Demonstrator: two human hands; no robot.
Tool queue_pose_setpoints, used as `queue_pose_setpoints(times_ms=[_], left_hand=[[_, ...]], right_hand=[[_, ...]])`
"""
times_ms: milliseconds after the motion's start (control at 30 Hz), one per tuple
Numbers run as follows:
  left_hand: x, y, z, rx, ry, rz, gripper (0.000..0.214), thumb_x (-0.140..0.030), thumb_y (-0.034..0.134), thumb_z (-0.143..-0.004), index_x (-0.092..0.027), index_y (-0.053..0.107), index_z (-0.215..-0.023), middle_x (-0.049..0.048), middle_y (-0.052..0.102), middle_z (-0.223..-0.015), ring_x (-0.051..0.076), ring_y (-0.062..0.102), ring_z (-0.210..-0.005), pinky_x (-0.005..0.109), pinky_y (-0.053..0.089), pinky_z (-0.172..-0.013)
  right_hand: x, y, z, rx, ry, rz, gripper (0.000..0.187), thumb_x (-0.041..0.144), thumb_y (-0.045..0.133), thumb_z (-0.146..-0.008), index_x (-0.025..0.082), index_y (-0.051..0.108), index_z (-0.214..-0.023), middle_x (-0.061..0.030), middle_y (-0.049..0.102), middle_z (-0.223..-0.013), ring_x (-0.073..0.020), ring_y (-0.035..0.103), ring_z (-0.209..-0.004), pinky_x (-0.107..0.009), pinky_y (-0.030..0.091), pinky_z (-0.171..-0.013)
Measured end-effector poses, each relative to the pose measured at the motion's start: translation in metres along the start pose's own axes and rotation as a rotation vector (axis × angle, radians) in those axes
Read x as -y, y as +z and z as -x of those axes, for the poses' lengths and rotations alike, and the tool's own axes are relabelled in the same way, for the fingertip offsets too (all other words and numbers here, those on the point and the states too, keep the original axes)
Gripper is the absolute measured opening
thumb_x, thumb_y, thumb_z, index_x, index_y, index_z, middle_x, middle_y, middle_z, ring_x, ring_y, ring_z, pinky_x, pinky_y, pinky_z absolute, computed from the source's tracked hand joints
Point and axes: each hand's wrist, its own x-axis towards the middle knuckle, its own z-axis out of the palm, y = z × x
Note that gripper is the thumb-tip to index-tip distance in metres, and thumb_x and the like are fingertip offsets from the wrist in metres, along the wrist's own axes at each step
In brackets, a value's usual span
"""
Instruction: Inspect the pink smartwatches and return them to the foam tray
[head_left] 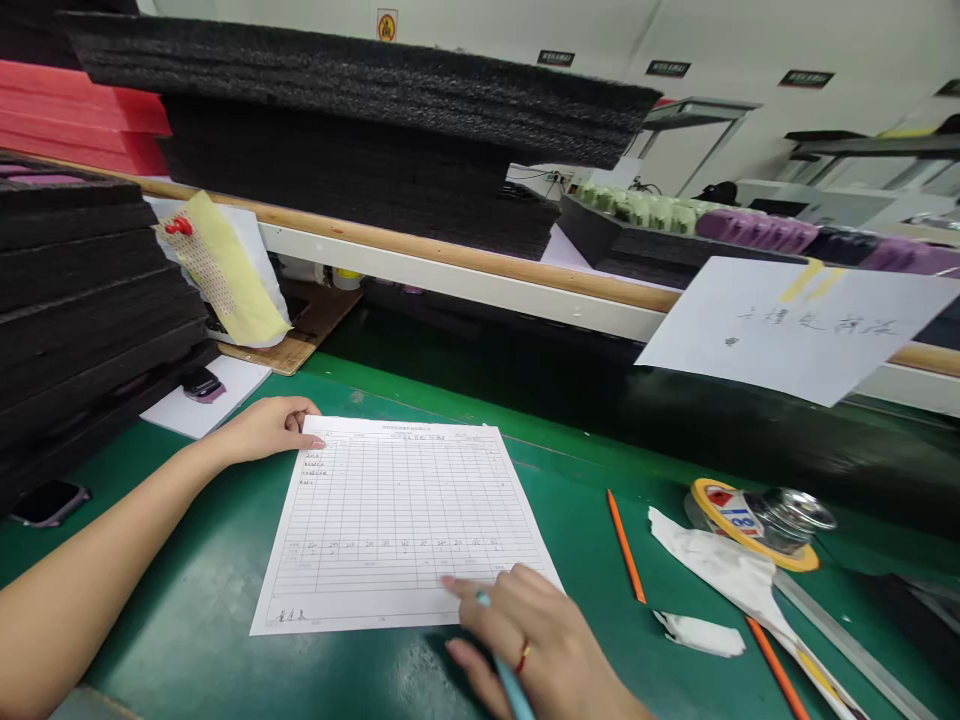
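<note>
A printed form (390,500) with ruled columns and some handwriting lies on the green table. At its top left corner my left hand (274,430) pinches the sheet, thumb on top and the other fingers curled at the edge. My right hand (547,640), wearing a ring, is over the form's lower right part. It holds a light blue pen (511,685), and its index finger stretches toward the lower rows. Whether that fingertip touches the paper I cannot tell.
Right of the form lie an orange stick (625,545), crumpled white wrapping (712,560) and a yellow-rimmed container (739,520). Black foam stacks (75,300) stand at left. A smartwatch (51,503) lies beside them. Behind runs a wood-edged shelf (450,255) with a hanging note (795,325).
</note>
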Motion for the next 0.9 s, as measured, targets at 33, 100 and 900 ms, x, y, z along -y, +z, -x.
queue_pose_setpoints(times_ms=[33,100,900], left_hand=[[0.000,0.000,0.000,0.001,0.000,-0.005,0.045,-0.060,0.073,-0.069,-0.022,0.070,-0.094,-0.0003,0.062,-0.071,0.020,0.059,-0.069,0.025,0.039,-0.059],[-0.001,-0.001,0.000,-0.001,0.001,-0.013,0.047,-0.062,0.073,-0.069,-0.022,0.070,-0.094,-0.0001,0.062,-0.070,0.020,0.059,-0.068,0.026,0.039,-0.058],[0.004,0.001,-0.006,-0.023,-0.037,-0.035,0.056,-0.070,0.071,-0.065,-0.024,0.070,-0.096,0.0016,0.064,-0.071,0.023,0.058,-0.069,0.027,0.039,-0.060]], right_hand=[[-0.011,-0.006,0.000,-0.045,0.109,-0.097,0.017,0.033,0.061,-0.095,0.023,0.073,-0.100,-0.0058,0.079,-0.094,-0.0176,0.065,-0.068,-0.031,0.049,-0.064],[-0.036,-0.016,0.002,-0.161,0.320,-0.175,0.035,0.048,0.049,-0.100,0.025,0.075,-0.107,-0.0066,0.076,-0.092,-0.0200,0.069,-0.078,-0.032,0.052,-0.069],[-0.073,-0.012,0.011,-0.259,0.851,-0.269,0.041,0.038,0.062,-0.078,0.025,0.031,-0.055,0.0070,0.030,-0.053,-0.0114,0.030,-0.053,-0.027,0.026,-0.053]])
